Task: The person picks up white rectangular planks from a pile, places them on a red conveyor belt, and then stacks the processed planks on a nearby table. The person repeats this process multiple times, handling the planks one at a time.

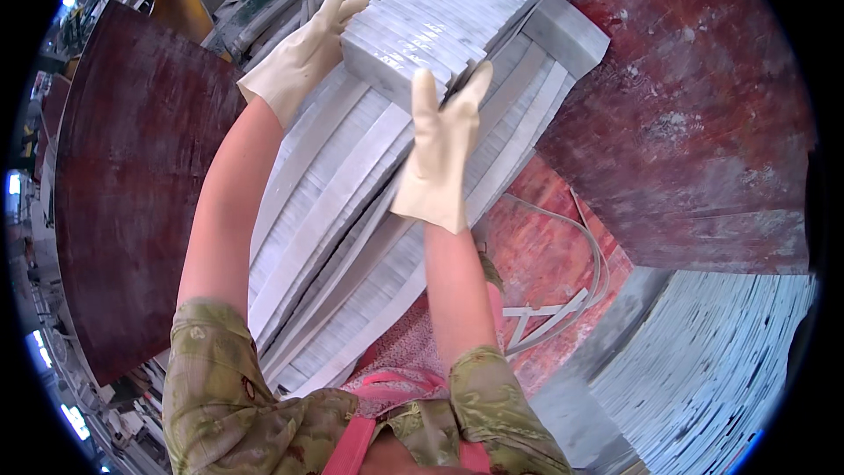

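Both of my hands wear cream rubber gloves. My left hand (303, 57) lies along the left side of a row of thin grey-white stone slabs (457, 9) standing on edge, its fingers stretched out at the row's near corner. My right hand (442, 136) is at the near right corner, its thumb and fingers spread apart, the fingertips by the slab edges; whether they touch is unclear. The row rests on a lower layer of similar stone pieces, with long flat pale strips (338, 185) laid across it. Beside the row's right side sits a stone block (570, 35).
Worn dark red boards stand at the left (141, 185) and right (694, 114). A loop of pale strapping (602, 268) lies on a red surface to the right. Many thin slabs (703, 369) are stacked at the lower right. Cluttered equipment fills the far left.
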A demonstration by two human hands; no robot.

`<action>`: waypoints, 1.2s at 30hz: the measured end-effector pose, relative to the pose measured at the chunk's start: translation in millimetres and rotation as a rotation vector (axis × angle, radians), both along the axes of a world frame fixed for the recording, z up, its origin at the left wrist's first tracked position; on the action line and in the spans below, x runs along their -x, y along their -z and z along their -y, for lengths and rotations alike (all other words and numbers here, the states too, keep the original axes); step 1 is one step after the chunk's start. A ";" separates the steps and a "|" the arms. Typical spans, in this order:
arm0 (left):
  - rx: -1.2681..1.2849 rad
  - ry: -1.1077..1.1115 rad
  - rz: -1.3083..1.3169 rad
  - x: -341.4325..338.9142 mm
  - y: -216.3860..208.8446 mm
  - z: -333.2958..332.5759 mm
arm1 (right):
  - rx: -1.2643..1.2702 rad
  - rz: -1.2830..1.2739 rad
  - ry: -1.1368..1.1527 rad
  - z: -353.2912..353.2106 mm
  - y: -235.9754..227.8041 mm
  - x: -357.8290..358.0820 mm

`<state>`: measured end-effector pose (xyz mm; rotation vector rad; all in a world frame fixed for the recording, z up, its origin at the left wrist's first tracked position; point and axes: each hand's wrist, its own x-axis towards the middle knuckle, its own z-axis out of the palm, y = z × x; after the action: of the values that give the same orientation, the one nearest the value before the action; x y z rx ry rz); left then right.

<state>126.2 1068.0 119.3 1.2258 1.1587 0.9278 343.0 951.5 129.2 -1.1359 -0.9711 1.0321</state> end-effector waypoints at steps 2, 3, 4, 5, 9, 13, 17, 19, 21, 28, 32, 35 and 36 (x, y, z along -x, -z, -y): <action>-0.620 0.225 -0.639 14.5 12.2 -14.0 | 0.029 0.012 0.095 -2.8 -8.5 13.0; -0.685 0.260 -0.593 18.8 21.5 -17.9 | 0.037 0.043 0.128 -4.7 -4.8 16.0; -0.746 0.293 -0.546 18.3 24.1 -18.0 | 0.044 0.078 0.158 -7.8 -0.2 18.2; -0.549 0.243 -0.143 0.2 17.2 -8.5 | 0.049 0.116 0.194 -10.9 2.9 17.9; -0.199 0.168 0.171 -5.8 3.0 -4.0 | -0.023 0.066 0.137 -13.4 9.6 12.9; -0.096 0.159 0.175 -7.7 -3.6 -2.1 | -0.048 0.073 0.175 -15.6 12.3 21.5; -0.045 0.130 0.164 -15.6 -19.6 4.7 | -0.001 0.194 0.252 -16.8 14.3 27.2; -0.066 0.064 0.161 -25.8 -21.1 11.5 | 0.018 0.247 0.265 -16.3 14.6 27.9; -0.121 -0.048 0.177 -33.7 -14.1 17.7 | 0.036 0.268 0.217 -14.5 14.7 23.1; -0.071 -0.170 -0.187 -35.5 -47.9 40.0 | 0.002 0.176 0.055 13.3 15.5 -33.9; 0.129 -0.167 0.357 -1.8 -8.1 40.7 | 0.015 0.152 0.041 37.8 46.3 -41.3; -0.059 -0.085 -0.100 -4.0 -6.3 48.8 | 0.013 0.042 0.006 36.8 36.2 -18.7; -0.179 -0.032 -0.426 -14.2 -24.4 64.5 | 0.008 -0.066 -0.025 30.5 25.2 -16.9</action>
<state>140.3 1003.5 143.7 1.6064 1.4544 0.8291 359.9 921.0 104.0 -1.0920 -0.9318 1.0876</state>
